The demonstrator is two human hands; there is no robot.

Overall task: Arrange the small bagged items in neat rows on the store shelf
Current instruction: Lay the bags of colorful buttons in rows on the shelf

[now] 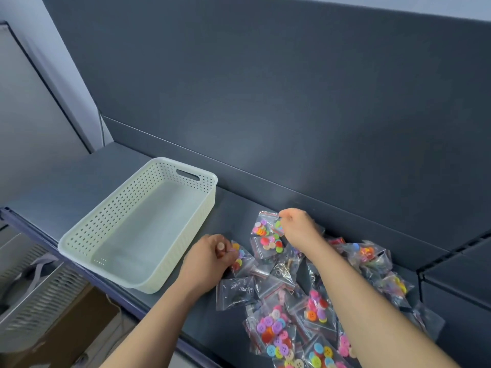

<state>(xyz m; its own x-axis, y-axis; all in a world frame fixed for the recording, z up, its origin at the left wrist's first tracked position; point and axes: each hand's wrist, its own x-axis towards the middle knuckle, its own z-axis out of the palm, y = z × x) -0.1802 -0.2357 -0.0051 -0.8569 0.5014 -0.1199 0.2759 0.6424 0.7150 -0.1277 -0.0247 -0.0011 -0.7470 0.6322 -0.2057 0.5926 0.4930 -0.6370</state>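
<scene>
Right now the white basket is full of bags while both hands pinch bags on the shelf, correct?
No: the head view shows the white basket empty. The left hand and right hand do pinch bags on the shelf.

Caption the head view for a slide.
Left hand and right hand each pinch a bag in the loose pile of clear button bags on a dark grey shelf, beside a white perforated basket.
</scene>
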